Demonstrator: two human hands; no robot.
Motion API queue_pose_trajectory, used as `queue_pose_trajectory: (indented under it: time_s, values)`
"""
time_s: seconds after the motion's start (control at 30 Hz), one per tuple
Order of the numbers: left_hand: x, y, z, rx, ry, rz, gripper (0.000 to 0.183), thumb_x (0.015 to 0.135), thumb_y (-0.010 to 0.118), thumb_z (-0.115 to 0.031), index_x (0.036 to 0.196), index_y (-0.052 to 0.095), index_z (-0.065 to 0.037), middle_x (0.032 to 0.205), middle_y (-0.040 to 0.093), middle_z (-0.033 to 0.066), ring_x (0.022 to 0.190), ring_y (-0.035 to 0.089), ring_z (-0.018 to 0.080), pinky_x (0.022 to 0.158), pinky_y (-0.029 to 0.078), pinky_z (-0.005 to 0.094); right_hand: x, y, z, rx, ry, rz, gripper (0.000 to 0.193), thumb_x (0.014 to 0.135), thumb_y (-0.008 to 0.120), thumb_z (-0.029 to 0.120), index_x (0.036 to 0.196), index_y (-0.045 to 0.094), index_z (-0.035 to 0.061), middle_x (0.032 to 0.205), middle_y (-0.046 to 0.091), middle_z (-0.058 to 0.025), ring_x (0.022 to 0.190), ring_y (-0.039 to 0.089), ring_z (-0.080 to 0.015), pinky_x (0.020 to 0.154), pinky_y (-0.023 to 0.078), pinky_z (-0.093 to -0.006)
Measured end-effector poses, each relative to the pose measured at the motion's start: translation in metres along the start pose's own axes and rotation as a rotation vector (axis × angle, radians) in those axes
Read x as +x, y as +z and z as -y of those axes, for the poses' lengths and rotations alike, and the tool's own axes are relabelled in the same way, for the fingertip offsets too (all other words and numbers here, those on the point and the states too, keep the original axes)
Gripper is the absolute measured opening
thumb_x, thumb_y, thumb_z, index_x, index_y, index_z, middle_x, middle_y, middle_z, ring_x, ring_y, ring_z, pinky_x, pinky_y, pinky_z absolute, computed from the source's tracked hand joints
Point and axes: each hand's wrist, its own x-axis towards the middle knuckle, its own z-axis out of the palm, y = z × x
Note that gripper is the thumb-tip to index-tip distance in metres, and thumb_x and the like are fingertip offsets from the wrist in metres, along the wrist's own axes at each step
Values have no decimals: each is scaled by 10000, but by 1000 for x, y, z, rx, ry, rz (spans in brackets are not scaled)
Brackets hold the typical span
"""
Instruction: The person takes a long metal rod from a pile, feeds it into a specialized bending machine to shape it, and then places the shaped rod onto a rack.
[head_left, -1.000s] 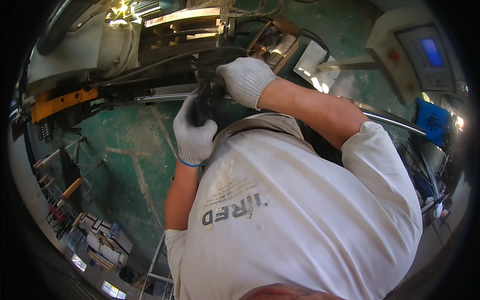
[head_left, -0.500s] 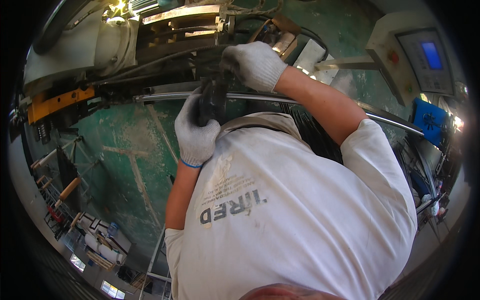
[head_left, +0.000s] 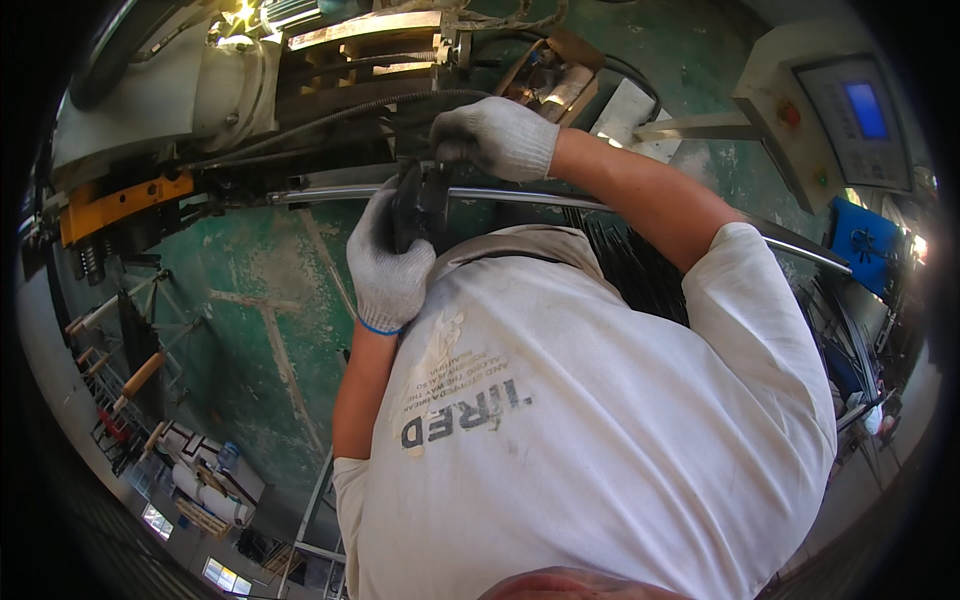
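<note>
Floor (head_left: pixel 235 350): green, worn, marked by pale crossing strips (head_left: pixel 283 365) between 8 and 9 o'clock from view centre. Tubular rack (head_left: pixel 153 288) stands at 9 o'clock; pale plate (head_left: pixel 625 112) lies at 1 o'clock.

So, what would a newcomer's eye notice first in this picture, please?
First, the printed white T-shirt filling the lower centre. Above it, the left gloved hand holds a black part, with the right gloved hand at its upper end. At the upper right, a control panel shows a bright blue screen.
</note>
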Motion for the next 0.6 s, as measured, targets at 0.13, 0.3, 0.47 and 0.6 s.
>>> queue_pose_trajectory:
  time_s: [0.13,0.3,0.47,0.6]
  values:
    - [1,0,-5,61,9,21,574,775,615,12,1342,649,91,1142,716,118,1076,652,161,1016,514,305,1,6,-8,16,-90,-32,160,993,734,115,1138,753,51,1022,786,-166,988,755,-388,857,595,-467]
    - [1,-1,-2,50,4,15,575,781,621,15,1351,650,84,1162,723,115,1095,662,161,1030,521,315,7,5,-20,-18,-306,-81,181,941,769,81,1120,764,55,991,776,-161,945,747,-396,834,597,-472]
    - [1,-1,-1,27,-10,15,572,784,626,13,1350,653,86,1173,726,117,1112,667,164,1034,522,316,12,6,-31,40,-322,-71,227,903,750,7,1123,770,57,997,774,-165,933,747,-391,831,601,-462]
    - [0,-2,2,11,-19,7,576,784,627,8,1354,652,90,1179,725,120,1116,666,164,1036,521,313,10,6,-28,128,-316,-64,189,942,764,115,1129,762,84,986,769,-156,897,733,-388,809,595,-462]
